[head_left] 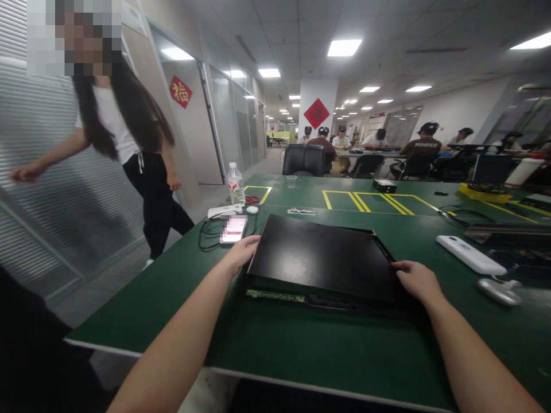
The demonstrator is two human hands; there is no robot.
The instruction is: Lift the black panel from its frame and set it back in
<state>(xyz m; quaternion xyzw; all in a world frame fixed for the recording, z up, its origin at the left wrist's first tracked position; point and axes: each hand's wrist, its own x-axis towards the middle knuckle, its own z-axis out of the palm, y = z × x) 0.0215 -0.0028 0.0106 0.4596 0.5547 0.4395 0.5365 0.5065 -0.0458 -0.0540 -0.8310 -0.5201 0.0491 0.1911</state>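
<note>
A flat black display panel [318,252] is tilted above the green table, its left side raised. My left hand [241,253] grips the panel's left edge, thumb and fingers closed on it. On the opposite side, my right hand [418,281] pinches the panel's right edge. A dark frame [382,248] shows along the panel's far right side. Below the near edge lies a green circuit board strip [275,295], with a black strip [331,302] beside it. The panel hides most of what lies underneath.
Left of the panel are a phone [233,228], cables, a water bottle [236,184] and red-handled scissors [252,199]. A white power bank [470,255] and silver device [499,291] lie right. A person [129,132] is walking at left; several others sit beyond.
</note>
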